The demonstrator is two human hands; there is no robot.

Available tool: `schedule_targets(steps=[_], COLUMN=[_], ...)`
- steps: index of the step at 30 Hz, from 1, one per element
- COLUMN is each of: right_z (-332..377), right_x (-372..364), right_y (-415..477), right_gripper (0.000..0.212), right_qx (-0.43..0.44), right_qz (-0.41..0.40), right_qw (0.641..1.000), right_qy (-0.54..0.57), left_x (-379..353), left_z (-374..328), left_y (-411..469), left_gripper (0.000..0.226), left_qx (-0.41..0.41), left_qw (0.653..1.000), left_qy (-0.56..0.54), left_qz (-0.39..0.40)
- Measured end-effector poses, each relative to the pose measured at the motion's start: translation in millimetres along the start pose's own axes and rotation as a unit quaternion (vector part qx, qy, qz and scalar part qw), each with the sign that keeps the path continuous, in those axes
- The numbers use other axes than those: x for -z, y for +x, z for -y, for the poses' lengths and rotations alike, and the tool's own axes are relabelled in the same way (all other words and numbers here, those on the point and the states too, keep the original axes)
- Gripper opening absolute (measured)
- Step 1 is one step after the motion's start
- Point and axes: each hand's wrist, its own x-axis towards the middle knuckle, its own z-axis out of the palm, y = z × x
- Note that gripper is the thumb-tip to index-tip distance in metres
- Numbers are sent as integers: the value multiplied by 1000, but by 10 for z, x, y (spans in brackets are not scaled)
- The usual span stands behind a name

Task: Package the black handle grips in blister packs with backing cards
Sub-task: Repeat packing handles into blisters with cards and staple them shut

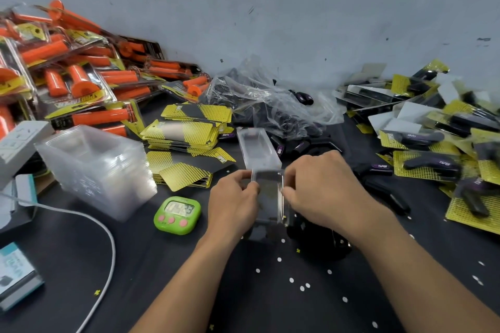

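A clear blister pack [269,197] is held over the black table between both hands. My left hand [232,204] pinches its left edge and my right hand [322,186] pinches its right edge. A second clear blister shell [257,149] lies just beyond it. Yellow and black backing cards [186,132] are stacked to the left of centre. Loose black handle grips [297,147] lie by a crumpled plastic bag [270,100]. Whether the held pack has a grip inside is unclear.
Packaged orange grips [70,73] are piled at the far left. Finished black grip packs [433,143] heap at the right. A stack of empty clear blisters [100,162], a green timer [177,213], a white cable [108,246] and small boxes [16,276] lie on the left.
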Motion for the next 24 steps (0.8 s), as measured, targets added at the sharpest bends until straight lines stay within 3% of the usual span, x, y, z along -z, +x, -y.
schedule_targets(steps=[6, 9, 11, 13, 16, 20, 24], right_z=[-37, 3, 18, 40, 46, 33, -53], right_x=[26, 37, 20, -30, -146, -230, -87], right_y=[-282, -400, -490, -559, -553, -445, -271], right_gripper=[18, 18, 30, 39, 35, 14, 18], right_qx=[49, 73, 88, 110, 124, 90, 41], right_qz=[105, 89, 84, 88, 81, 38, 16], right_qw=[989, 989, 989, 988, 989, 994, 987], right_qy=[-87, -95, -89, -65, -24, 39, 152], left_x=[-6, 1, 0, -5, 5, 33, 27], left_z=[2, 15, 12, -5, -27, -40, -52], left_y=[11, 6, 3, -3, -12, -37, -51], left_gripper=[29, 28, 27, 25, 23, 24, 30], left_qx=[4, 5, 8, 11, 16, 26, 21], left_qw=[1000, 1000, 1000, 1000, 999, 999, 999], left_qy=[-4, -9, -12, -12, -13, 8, 28], left_qz=[0, -9, -18, -22, -31, -34, -30])
